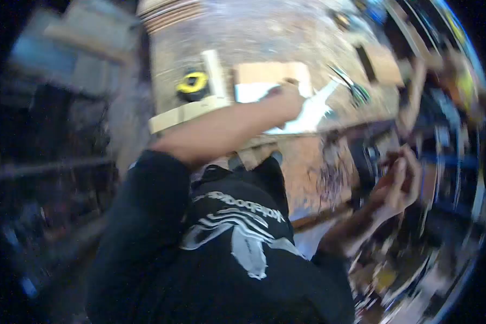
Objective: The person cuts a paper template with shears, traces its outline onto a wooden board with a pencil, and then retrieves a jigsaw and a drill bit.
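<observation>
The right hand (398,181) was raised clear of the bench (243,32), loosely open, holding nothing. The left hand (289,101) was positioned over a white sheet (306,120), its grip indeterminable through blur. The sheet was laid at a wooden board's (269,71) near side.

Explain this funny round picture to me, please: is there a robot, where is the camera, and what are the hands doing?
There is no robot here, just a person with two bare hands. The camera sits on the person's head and looks down, so you see their black shirt upside down.

On the table lie a tape measure, wood strips, a board, a white sheet and what looks like scissors. The left hand is over the board and sheet. The right hand is up, off to the side of the table. Everything is blurry, so I can't tell whether either hand holds anything.
</observation>
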A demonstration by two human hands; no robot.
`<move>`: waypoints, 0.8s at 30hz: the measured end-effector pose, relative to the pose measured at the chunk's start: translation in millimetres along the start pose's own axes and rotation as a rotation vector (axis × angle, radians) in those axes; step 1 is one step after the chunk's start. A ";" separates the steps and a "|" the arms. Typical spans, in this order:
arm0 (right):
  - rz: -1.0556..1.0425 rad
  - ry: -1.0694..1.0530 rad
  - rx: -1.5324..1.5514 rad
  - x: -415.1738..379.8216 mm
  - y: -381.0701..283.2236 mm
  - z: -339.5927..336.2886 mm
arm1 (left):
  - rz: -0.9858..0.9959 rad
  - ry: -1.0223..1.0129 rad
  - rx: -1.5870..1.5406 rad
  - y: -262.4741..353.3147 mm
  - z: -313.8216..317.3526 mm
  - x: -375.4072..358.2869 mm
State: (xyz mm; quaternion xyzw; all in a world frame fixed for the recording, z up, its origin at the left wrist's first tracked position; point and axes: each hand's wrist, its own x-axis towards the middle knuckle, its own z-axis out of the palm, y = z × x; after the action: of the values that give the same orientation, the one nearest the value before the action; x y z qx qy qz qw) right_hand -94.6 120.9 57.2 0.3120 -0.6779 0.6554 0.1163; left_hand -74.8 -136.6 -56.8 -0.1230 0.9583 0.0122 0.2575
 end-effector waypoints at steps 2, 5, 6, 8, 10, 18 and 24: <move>0.155 -0.189 -0.038 -14.3 33.6 16.5 | -0.128 -0.091 -0.064 4.7 -22.2 -16.2; 0.209 -0.402 -0.225 -6.1 76.2 52.2 | -0.047 -0.083 -0.054 6.7 -11.0 -8.0; 0.091 -0.374 -0.321 6.7 107.8 55.3 | 0.071 -0.024 -0.038 3.8 8.3 7.6; 0.049 -0.414 -0.524 35.5 187.4 51.5 | 0.059 0.026 0.009 5.9 -14.8 -18.1; -0.148 -0.573 -0.728 55.2 231.4 59.2 | 0.067 -0.014 0.004 4.3 -16.9 -16.3; -0.305 -0.722 -0.863 71.6 297.9 68.1 | 0.121 0.023 0.102 3.0 -2.5 -3.4; -0.363 -0.654 -0.887 89.9 307.5 65.5 | 0.098 0.038 0.085 5.9 1.5 -3.8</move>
State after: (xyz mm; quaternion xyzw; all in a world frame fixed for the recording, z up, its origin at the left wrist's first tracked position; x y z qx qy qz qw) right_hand -325.0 17.0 -150.3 0.5310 -0.8240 0.1480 0.1312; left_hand -72.4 -129.8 -56.5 -0.0651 0.9675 -0.0185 0.2435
